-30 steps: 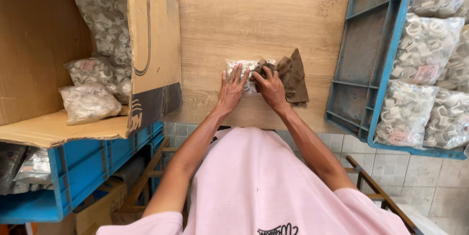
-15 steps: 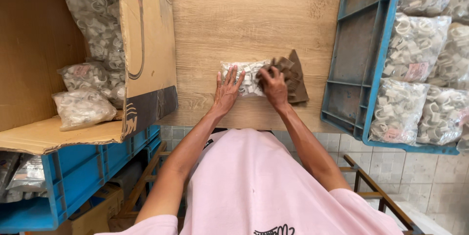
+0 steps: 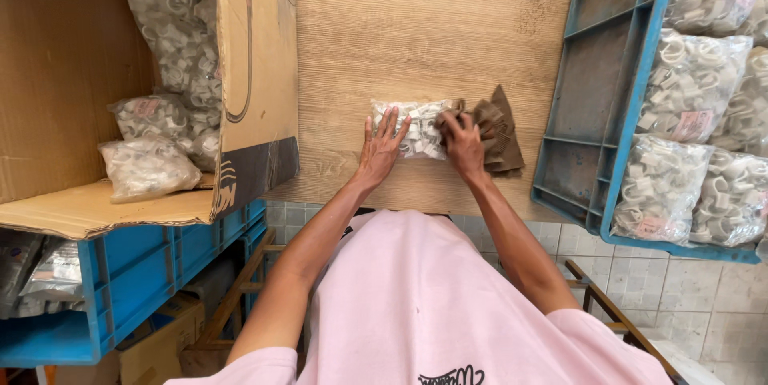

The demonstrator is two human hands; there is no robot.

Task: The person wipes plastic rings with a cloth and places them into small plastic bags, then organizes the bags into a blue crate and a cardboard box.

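Observation:
A clear plastic bag of small white parts (image 3: 416,123) lies on the wooden table (image 3: 416,25) just in front of me. My left hand (image 3: 382,147) rests flat on the bag's left half, fingers spread. My right hand (image 3: 461,142) has its fingers curled on the bag's right end, next to a crumpled brown cloth (image 3: 498,131) that lies at the bag's right side. Whether the right hand pinches the bag or the cloth edge is hard to tell.
A large open cardboard box (image 3: 256,73) on the left holds several similar bags (image 3: 148,167). A blue plastic crate (image 3: 596,105) on the right holds more bags (image 3: 688,89). Another blue crate (image 3: 144,261) sits below the box. Tiled floor shows beneath the table edge.
The view has shifted slightly. My hands stay on the bag; the right hand's fingers have curled tighter at the bag's right end.

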